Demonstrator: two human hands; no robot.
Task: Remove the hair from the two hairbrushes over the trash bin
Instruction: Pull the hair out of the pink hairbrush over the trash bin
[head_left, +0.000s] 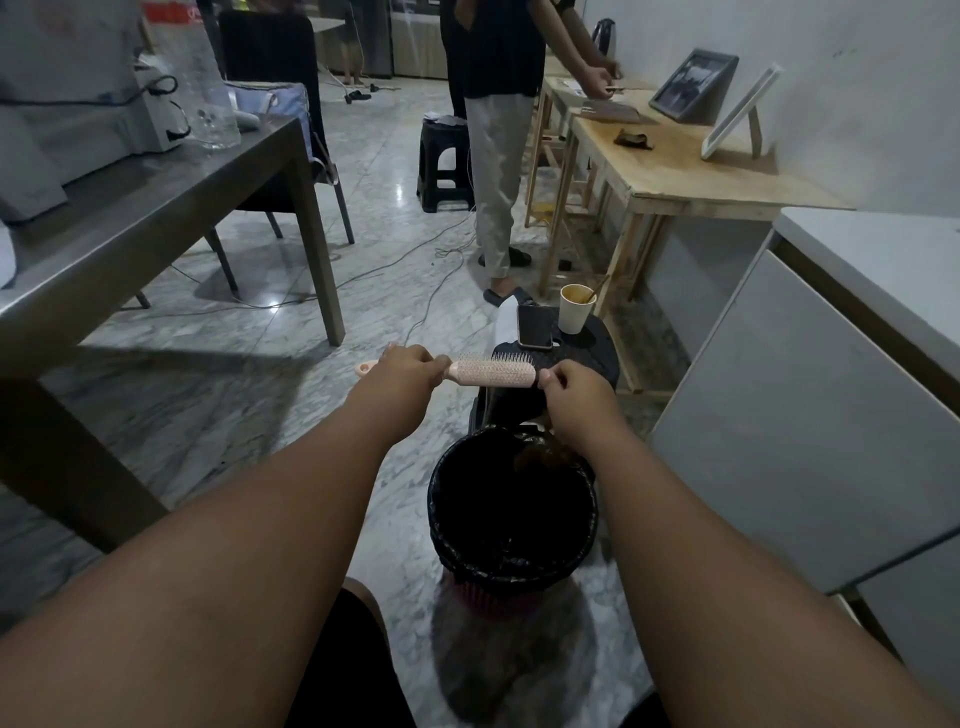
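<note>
A pink hairbrush is held level above the floor, bristles facing up and away. My left hand is closed around its handle, whose end sticks out to the left. At the brush's far tip my right hand has its fingers pinched together; whether hair is in the pinch I cannot tell. Below and nearer to me stands a trash bin lined with a black bag, with a brown clump of hair at its far rim. I see only one hairbrush.
A black stool behind the bin carries a phone and a paper cup. A person stands beyond it by a wooden table. A grey table is at left, a white cabinet at right. Cables cross the marble floor.
</note>
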